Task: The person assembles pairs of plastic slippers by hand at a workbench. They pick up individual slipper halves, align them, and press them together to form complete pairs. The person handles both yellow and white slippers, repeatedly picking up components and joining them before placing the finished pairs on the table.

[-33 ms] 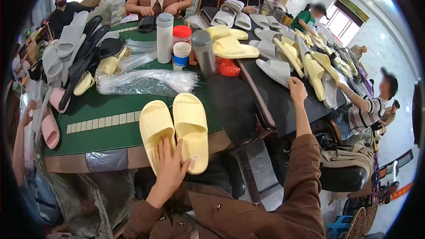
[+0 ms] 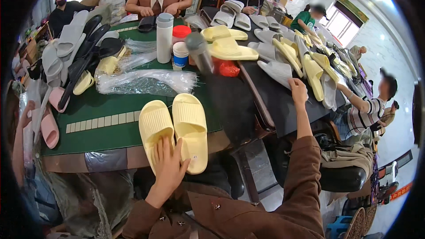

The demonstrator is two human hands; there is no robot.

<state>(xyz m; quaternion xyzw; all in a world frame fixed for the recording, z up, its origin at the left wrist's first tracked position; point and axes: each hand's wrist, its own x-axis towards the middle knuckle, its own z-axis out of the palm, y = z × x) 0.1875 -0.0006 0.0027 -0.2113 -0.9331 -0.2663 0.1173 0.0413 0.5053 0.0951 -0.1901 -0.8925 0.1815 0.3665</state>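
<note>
A pair of pale yellow slide sandals [image 2: 175,128] lies side by side, soles up, at the near edge of a green-topped table [image 2: 102,132]. My left hand [image 2: 169,166] rests flat with fingers spread on the heel ends of both sandals. My right hand [image 2: 297,89] is stretched far out to the right over a dark table [image 2: 270,102], fingers reaching toward a grey slide sandal [image 2: 276,71]; it holds nothing that I can see.
Clear plastic bags [image 2: 146,82], a white bottle [image 2: 164,37], a red-lidded jar [image 2: 180,33] and a dark tumbler [image 2: 199,53] stand on the green table. Grey, black and pink sandals pile at left [image 2: 66,62]. Yellow and grey sandals [image 2: 301,62] cover the dark table. Several other people sit around.
</note>
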